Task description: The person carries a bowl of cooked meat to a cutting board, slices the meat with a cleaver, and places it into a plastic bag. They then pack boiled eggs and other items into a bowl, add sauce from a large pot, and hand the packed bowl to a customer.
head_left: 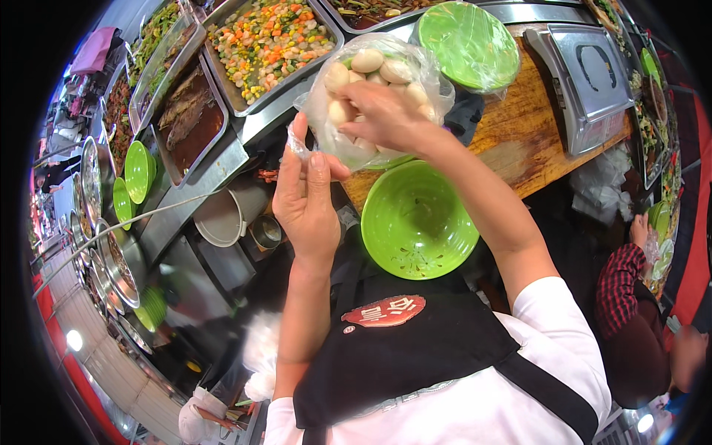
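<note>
Several pale, peeled-looking eggs [367,60] fill a clear plastic bag [436,69] that lines a green bowl [392,162]. My right hand [384,111] reaches in from above, its thumb and fingers around one egg [337,112] at the bag's left side. Just left of the bag, my left hand [308,206] is raised, with a thin strip of clear plastic film [297,143] pinched at its thumb and index finger. Whether that film belongs to the bag is hard to see. Closer to my body stands a second green bowl [420,222] without a liner.
A bagged green bowl [467,44] and a scale [589,83] stand by the wooden board [517,128]. Metal trays hold diced vegetables with shrimp [272,47] and fish in sauce [189,111]. A pale bucket [222,217] is at left; another person's checked sleeve [617,289] is at right.
</note>
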Action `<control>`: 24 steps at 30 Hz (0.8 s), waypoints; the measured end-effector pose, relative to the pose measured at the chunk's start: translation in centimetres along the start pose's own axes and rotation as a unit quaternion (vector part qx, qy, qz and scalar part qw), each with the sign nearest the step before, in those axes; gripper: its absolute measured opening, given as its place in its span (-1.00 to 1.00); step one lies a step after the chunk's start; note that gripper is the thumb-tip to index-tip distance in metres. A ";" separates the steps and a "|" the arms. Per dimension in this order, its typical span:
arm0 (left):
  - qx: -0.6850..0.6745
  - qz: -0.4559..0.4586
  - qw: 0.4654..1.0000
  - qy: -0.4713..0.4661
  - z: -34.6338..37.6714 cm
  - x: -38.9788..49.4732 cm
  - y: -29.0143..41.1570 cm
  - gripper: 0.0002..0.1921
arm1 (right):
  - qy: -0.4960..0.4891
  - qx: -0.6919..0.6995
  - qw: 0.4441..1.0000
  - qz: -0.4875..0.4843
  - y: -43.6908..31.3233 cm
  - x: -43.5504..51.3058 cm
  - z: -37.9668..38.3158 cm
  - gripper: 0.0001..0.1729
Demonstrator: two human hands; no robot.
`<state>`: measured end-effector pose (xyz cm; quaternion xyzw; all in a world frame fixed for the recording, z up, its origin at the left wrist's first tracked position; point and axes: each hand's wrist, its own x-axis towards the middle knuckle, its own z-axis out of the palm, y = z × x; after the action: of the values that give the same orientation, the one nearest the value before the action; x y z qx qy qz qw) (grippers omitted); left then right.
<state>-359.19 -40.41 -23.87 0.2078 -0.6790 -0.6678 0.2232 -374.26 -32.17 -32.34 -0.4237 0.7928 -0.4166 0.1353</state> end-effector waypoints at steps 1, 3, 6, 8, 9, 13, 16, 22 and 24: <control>-0.002 -0.001 1.000 -0.006 0.1 0.0 0.0 -0.54 | -0.002 0.035 0.999 0.001 -0.2 0.0 0.7 -0.64; -0.002 -0.009 1.000 -0.008 0.3 -0.1 0.1 -0.53 | -0.009 0.118 0.993 0.011 -0.9 0.3 2.5 -0.64; -0.013 0.007 1.000 -0.021 0.5 0.2 -0.1 -0.54 | 0.044 -0.024 0.996 -0.076 -1.6 0.4 4.1 -0.72; -0.022 -0.009 1.000 -0.019 0.2 0.1 -0.2 -0.54 | 0.016 -0.110 0.990 -0.082 -1.7 0.7 4.2 -0.82; -0.023 -0.001 0.999 -0.021 0.1 0.1 -0.3 -0.54 | 0.070 -0.072 0.987 -0.126 -1.8 0.7 3.8 -0.83; -0.043 0.009 0.999 -0.027 -0.7 0.0 -0.6 -0.55 | 0.092 0.272 0.957 0.042 -2.1 -0.8 0.1 -0.86; -0.038 -0.006 0.999 -0.028 -0.8 -0.5 -0.8 -0.55 | 0.090 0.269 0.951 0.126 -2.4 -3.5 -3.0 -0.86; -0.086 -0.055 0.994 -0.028 -0.6 -1.5 -0.6 -0.56 | 0.016 0.005 0.997 0.075 -1.1 -7.1 -6.2 -0.80; -0.094 -0.068 0.993 -0.025 -0.6 -1.5 -0.4 -0.57 | -0.002 -0.009 0.995 0.099 -0.7 -7.4 -6.0 -0.77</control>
<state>-357.57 -40.05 -24.36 0.2148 -0.6031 -0.7470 0.1791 -372.84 -23.29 -29.08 -0.3447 0.8345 -0.3933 0.1736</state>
